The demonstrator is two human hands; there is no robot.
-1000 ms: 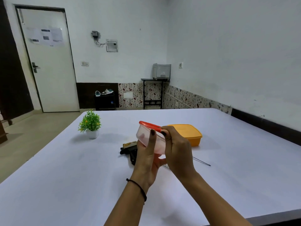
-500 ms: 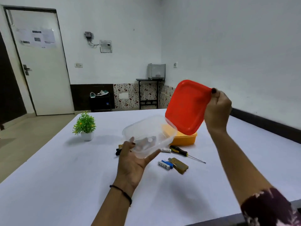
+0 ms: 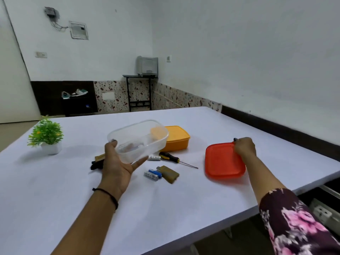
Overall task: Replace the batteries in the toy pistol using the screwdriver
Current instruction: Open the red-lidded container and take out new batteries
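My left hand (image 3: 117,162) grips the tipped clear box (image 3: 138,139). My right hand (image 3: 245,147) pinches the red lid (image 3: 223,162) by the table's (image 3: 55,199) right edge. The toy pistol (image 3: 96,161) lies mid-table. The box could spill what's inside.

No legible text anywhere, as far as we can see. The paired batteries (image 3: 151,175) and the single battery (image 3: 154,157) beside the screwdriver (image 3: 169,157) carry dark print on white wrap, too small and blurred for us to read.
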